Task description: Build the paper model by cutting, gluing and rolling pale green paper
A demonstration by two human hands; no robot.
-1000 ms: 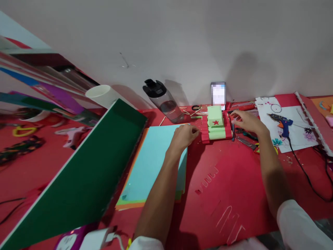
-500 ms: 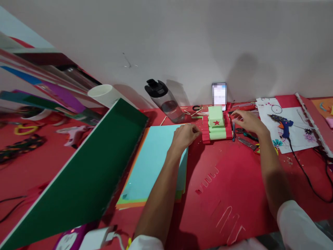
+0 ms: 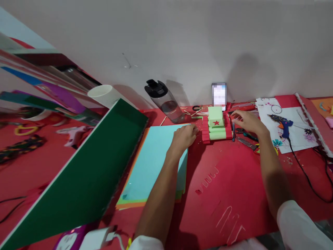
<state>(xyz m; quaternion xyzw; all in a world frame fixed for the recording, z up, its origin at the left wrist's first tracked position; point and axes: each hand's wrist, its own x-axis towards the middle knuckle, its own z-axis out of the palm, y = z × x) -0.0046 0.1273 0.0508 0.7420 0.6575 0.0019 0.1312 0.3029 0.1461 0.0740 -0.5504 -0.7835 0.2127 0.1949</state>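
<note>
A small paper model (image 3: 218, 134) of light green rolls with red fringed sides lies on the red table, a green box-like piece with a red star on top. Just left of it, over the edge of the blue sheets (image 3: 161, 146), is my left hand (image 3: 184, 137). Its fingers are curled together, apart from the model, and no held thing shows. To the model's right hovers my right hand (image 3: 247, 121), fingers loosely bent and apart, holding nothing visible. A thin dark blue tool (image 3: 233, 131) lies below its fingertips; whether they touch cannot be made out.
Scissors (image 3: 247, 143) and pliers (image 3: 247, 134) lie under my right forearm. A blue glue gun (image 3: 284, 126) with a black cord rests on white paper. A water bottle (image 3: 169, 104) and a phone (image 3: 219, 95) stand by the wall. A green board (image 3: 85, 173) leans at left.
My left hand has drawn slightly left, away from the model, with its fingers curling further in. My right hand and the model have stayed in place.
</note>
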